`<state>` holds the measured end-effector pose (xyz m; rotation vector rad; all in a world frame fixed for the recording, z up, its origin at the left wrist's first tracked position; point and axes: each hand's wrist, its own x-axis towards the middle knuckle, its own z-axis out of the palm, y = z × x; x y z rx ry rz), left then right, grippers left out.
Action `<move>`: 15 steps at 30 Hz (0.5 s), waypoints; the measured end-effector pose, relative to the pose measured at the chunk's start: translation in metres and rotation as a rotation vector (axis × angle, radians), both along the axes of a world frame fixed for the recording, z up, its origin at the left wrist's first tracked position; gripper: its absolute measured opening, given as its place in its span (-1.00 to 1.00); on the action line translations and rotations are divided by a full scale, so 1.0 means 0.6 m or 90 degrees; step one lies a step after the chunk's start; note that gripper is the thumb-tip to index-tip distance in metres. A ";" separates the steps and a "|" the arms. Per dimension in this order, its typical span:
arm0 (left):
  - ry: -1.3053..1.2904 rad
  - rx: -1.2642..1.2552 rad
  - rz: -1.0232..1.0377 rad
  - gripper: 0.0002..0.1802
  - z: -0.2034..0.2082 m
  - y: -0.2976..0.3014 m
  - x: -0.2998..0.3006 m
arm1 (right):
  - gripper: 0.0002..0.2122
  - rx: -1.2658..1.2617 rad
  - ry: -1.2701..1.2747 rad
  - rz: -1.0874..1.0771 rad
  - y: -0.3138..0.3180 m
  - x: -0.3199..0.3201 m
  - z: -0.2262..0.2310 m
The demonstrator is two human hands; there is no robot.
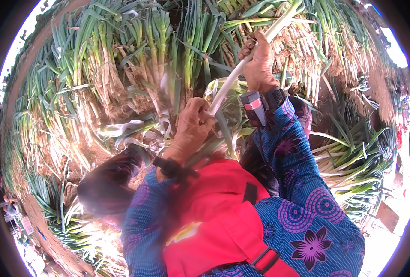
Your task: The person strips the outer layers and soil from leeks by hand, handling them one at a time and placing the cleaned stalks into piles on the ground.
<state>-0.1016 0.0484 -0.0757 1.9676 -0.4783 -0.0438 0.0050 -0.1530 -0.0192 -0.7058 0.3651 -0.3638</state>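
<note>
One long green onion point(232, 81) with a pale stalk slants up and to the right in front of me. My right hand point(260, 64) is wrapped round its upper part, the thumb pressed along the stalk. At the lower end of the stalk my left hand point(194, 121) is closed, fingers bent and gripping it. The very tip is hidden behind these fingers. Loose peeled leaves point(131, 129) lie just past my left hand, below the piled stalks.
Thick rows of green onions point(103, 69) with roots and soil stand across the far side and left. More peeled-looking green onions point(352, 166) lie in a heap at the right. My bent knee point(110, 182) is at the left, beside a red apron point(214, 217).
</note>
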 end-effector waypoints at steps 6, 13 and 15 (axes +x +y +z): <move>-0.010 0.017 0.059 -0.63 0.002 0.001 -0.005 | -0.79 0.013 0.029 -0.024 0.004 0.011 -0.014; -0.228 0.143 0.084 -0.73 -0.012 0.002 -0.006 | -0.76 0.019 0.054 -0.056 0.024 0.014 -0.021; -0.241 0.146 0.074 -0.75 -0.007 0.000 -0.007 | -0.76 0.016 0.062 -0.057 0.018 0.016 -0.027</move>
